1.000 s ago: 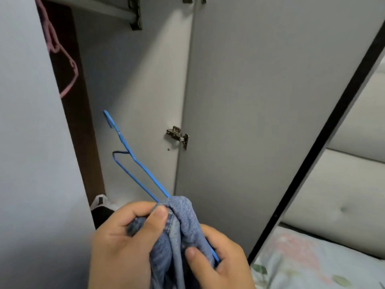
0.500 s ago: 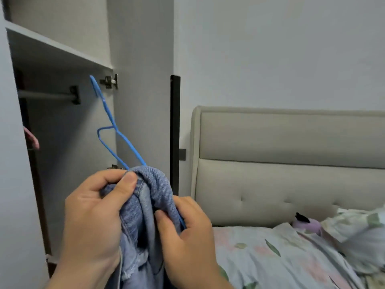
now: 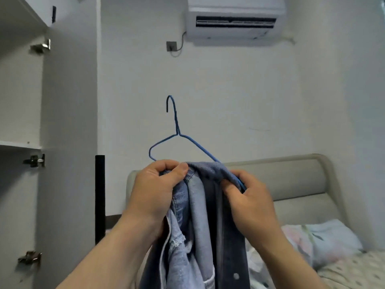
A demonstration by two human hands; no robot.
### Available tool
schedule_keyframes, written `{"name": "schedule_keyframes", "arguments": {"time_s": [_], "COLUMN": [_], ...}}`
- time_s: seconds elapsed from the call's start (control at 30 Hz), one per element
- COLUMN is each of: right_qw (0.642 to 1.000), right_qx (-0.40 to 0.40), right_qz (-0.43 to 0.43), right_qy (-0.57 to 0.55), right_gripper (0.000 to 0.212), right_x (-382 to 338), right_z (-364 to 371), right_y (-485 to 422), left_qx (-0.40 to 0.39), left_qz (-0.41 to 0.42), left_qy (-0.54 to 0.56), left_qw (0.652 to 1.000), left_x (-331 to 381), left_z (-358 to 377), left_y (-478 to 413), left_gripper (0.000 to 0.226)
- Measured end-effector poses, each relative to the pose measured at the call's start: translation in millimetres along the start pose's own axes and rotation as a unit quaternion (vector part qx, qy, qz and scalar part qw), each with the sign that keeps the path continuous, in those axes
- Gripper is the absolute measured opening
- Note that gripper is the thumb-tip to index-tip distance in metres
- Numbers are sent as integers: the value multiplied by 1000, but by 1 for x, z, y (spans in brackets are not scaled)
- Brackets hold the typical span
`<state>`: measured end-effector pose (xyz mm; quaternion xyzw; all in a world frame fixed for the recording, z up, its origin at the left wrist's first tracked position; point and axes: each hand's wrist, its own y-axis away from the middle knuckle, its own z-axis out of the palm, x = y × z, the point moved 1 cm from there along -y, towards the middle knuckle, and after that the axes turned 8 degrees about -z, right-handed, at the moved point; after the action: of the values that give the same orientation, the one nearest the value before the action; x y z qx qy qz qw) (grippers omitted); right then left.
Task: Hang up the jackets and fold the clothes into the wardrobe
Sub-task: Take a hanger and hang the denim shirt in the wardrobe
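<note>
With left hand (image 3: 154,190) and right hand (image 3: 252,199) curled tight, holding denim jacket (image 3: 200,215) bunched over right arm of blue wire hanger (image 3: 177,130), mid-scene before the bed (image 3: 291,178). Spread the collar, feed the bare left arm into the shoulder, keep hook upright.

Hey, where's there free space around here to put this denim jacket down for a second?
Above the wardrobe shelf, left of the open door, looks bare. The patterned sheet in front of the pillow is free too. Crowded: the middle, where left hand and right hand hold the denim jacket on its blue hanger.
</note>
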<state>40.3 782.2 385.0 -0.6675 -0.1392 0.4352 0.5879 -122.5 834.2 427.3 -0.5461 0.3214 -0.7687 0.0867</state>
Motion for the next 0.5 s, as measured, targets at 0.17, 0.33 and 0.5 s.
{"name": "schedule_keyframes", "arguments": {"time_s": [0.17,0.33,0.5], "right_qw": [979,937,923], "right_qx": [-91,-138,-131], "right_qz": [127,261,328], "right_qy": [133,186,153], "right_gripper": [14,16,25], "right_x": [115,236,311], "right_z": [-67,-114,-122], "right_y": [26,111,165], "left_qx": [51,125,125], "left_qz": [-53,-98,-125], "left_qy": [-89,-232,-389], "left_qw": [993,960,904], "left_x": [-96,-218,-316], "left_z": [-21,-83,-118], "left_y": [-16,-12,-18], "left_gripper": [13,10,17]}}
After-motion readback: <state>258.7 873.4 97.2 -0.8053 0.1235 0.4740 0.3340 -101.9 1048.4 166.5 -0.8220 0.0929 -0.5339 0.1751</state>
